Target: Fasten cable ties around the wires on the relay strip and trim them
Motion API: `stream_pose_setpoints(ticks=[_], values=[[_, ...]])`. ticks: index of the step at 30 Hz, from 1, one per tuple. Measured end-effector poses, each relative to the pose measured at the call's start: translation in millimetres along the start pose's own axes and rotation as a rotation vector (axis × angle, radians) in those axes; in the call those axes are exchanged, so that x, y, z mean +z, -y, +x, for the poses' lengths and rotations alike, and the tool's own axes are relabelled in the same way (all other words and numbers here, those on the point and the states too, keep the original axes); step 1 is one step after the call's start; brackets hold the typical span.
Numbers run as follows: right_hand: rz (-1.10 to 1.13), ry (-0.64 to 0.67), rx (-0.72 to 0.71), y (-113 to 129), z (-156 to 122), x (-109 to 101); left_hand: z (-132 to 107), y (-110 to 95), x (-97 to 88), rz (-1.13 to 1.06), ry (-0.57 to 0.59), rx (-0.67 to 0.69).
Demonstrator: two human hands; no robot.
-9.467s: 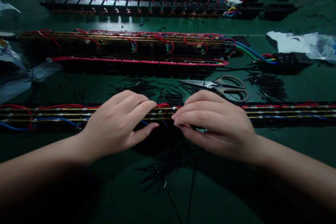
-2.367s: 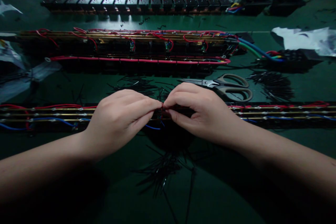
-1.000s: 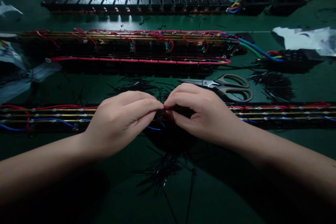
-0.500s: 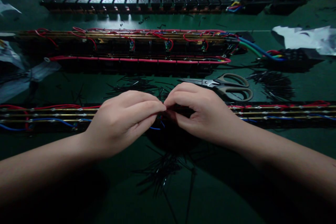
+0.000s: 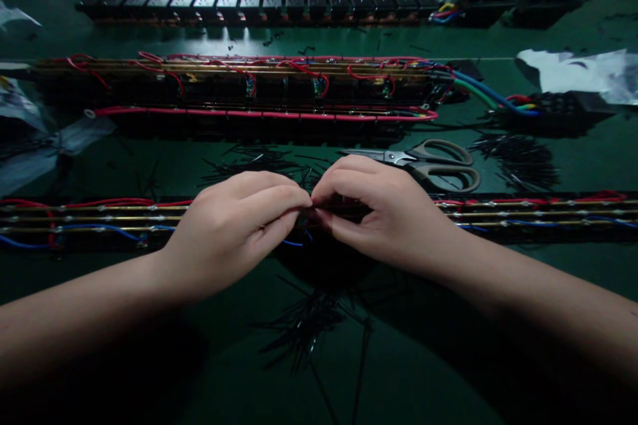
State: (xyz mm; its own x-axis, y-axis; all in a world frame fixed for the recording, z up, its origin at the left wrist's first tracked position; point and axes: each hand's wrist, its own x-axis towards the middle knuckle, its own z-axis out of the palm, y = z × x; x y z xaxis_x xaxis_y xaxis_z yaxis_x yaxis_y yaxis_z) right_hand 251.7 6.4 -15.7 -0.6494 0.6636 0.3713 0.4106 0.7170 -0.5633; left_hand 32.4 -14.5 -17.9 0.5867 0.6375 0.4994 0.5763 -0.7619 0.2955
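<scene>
Brass-coloured rods [image 5: 127, 218] under pinched hands [image 5: 232, 229]

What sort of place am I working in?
Probably an electronics assembly workshop: a long black bar wired in red and blue, grey-handled metal scissors and a heap of thin black slivers lie on a green tabletop.

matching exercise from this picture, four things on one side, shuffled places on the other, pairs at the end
1. left hand
2. scissors
3. thick red cable
4. nearest wired assembly

A. just beyond the right hand
B. from one side edge of the view to the other
C. fingertips close to the right hand's
D. farther off than the scissors

Pairs: 1-C, 2-A, 3-D, 4-B
</scene>
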Motion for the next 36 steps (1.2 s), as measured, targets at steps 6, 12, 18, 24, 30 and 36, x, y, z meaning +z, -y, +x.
stream_pose_setpoints(ticks=[6,12,18,24,30,36], values=[[0.004,-0.007,0.017,2.8,1.4,-2.0,-0.3,0.0,0.1,0.007,0.013,-0.035],[-0.006,0.011,-0.01,-0.6,0.2,-0.8,-0.3,0.1,1.4,-0.001,0.019,-0.023],[0.009,0.037,-0.024,-0.2,0.7,-1.5,0.8,0.7,1.3,-0.017,0.04,-0.029],[0.008,0.031,-0.036,1.2,2.3,-2.5,2.9,-0.4,0.4,-0.025,0.063,-0.068],[0.009,0.019,-0.038,1.8,-0.1,-3.0,2.7,-1.0,0.1,-0.032,0.077,-0.105],[0.011,0.021,-0.039,1.0,1.1,-2.3,3.5,-0.3,1.0,-0.033,0.077,-0.12]])
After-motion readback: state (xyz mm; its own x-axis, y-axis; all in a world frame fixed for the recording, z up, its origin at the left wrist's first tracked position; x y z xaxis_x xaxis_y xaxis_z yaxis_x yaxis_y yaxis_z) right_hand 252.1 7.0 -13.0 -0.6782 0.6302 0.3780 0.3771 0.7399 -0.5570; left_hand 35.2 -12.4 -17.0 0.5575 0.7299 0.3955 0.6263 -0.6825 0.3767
